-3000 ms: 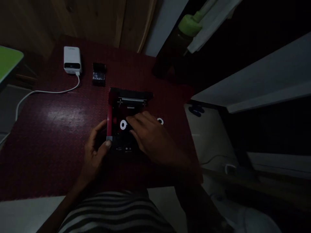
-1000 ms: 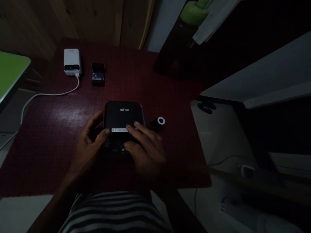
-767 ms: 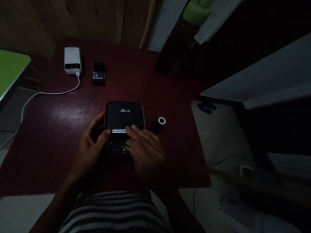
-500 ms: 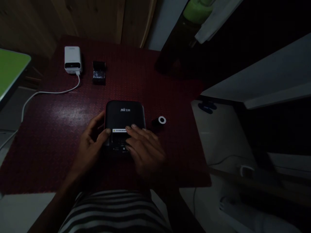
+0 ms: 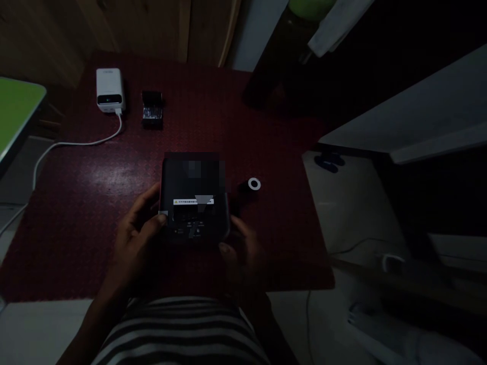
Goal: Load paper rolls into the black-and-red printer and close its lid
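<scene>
A small black printer (image 5: pixel 192 197) with its lid closed sits on the dark red table mat (image 5: pixel 95 192). A white label strip runs across its front edge. My left hand (image 5: pixel 135 238) grips its left side, thumb on the front corner. My right hand (image 5: pixel 239 248) holds the right front corner, fingers curled round the side. A small black roll with a white core (image 5: pixel 253 184) lies on the mat just right of the printer.
A white power bank (image 5: pixel 107 90) with a white cable (image 5: pixel 72 144) and a small black box (image 5: pixel 152 107) lie at the far left of the mat. A green surface (image 5: pixel 15 109) is at the left edge. A white ledge and shelf stand to the right.
Three seconds ago the printer's lid was open with a white roll inside; it is closed now. My right hand slid off the top front to the right corner.
</scene>
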`<state>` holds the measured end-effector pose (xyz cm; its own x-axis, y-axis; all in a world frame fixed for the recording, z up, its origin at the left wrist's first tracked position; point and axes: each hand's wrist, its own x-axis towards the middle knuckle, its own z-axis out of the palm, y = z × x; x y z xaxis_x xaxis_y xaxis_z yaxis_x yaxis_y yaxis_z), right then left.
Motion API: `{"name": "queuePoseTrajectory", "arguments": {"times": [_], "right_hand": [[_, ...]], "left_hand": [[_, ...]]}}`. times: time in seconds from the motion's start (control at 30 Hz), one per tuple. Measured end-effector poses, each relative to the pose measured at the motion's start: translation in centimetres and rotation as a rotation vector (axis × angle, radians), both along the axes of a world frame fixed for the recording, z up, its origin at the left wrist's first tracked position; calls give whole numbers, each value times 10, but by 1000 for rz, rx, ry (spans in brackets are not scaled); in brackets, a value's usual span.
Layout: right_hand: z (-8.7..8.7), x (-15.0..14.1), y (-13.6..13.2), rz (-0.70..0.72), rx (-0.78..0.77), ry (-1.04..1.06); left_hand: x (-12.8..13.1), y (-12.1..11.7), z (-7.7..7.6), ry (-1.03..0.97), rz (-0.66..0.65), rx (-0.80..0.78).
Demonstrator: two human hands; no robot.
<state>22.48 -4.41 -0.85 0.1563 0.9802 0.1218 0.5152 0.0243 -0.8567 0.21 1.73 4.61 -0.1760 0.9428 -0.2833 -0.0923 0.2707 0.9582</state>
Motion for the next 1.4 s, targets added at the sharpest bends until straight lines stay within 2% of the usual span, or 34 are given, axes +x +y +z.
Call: {"name": "queuePoseTrajectory", "arguments": {"times": [0.27, 0.5, 0.6, 0.67, 0.77, 0.83, 0.87, 0.97, 1.07, 1.23, 1.4], "right_hand": [[5, -9, 5, -13, 60, 21], [7, -5, 6, 29, 50, 7], [23, 3, 11, 92, 73, -83], [39, 7, 21, 119, 141, -175], [63, 6, 51, 161, 342, -300], [76, -2, 79, 289, 437, -371], [81, -9, 93, 376, 434, -426], [95, -35, 129, 599, 166, -716], [103, -58, 146, 664, -20, -919], [103, -63, 154, 722, -70, -960], [103, -54, 148, 668, 11, -944]], "left_hand": [[-1, -1, -8, -97, 36, -43], [4, 1, -2, -21, 30, -22], [5, 1, -1, 15, 24, 6], [4, 0, -3, 24, 1, 34], [2, -1, -8, 26, -30, 91], [1, -2, -13, 42, -49, 154], [0, -2, -16, 56, -61, 187], [-3, -4, -25, 100, -111, 269], [-4, -4, -32, 122, -118, 313], [-5, -3, -34, 121, -123, 327], [-8, -3, -34, 76, -146, 288]]}}
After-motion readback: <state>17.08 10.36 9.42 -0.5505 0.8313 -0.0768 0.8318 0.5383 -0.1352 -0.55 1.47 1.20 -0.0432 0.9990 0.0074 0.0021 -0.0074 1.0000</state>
